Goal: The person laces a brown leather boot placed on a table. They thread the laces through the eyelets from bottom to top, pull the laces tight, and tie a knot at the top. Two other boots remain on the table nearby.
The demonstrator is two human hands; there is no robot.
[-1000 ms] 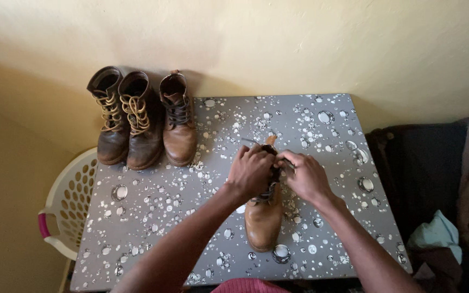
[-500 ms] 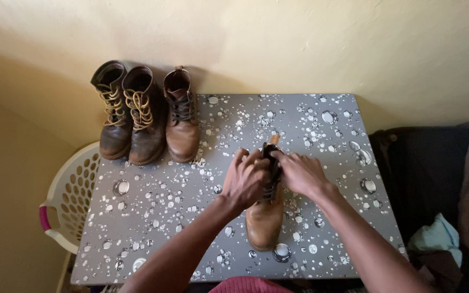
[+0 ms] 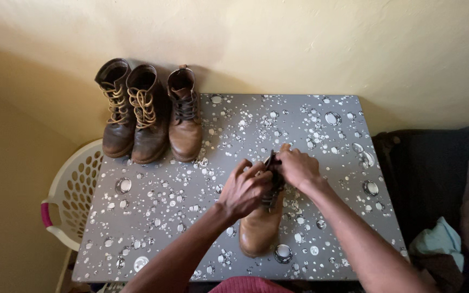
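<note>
A grey tabletop printed with water drops is being used as the work surface, set against a yellow wall. At its far left corner, two dark brown boots with tan laces and one tan boot with dark laces are being kept side by side. A white laundry basket is showing at the left edge. Near the middle, a tan boot is being handled: compared with a second ago it is being tilted slightly, toe toward the near left. The left hand is being curled over the ankle; the right hand is pinching the dark lace, now being drawn farther up.
</note>
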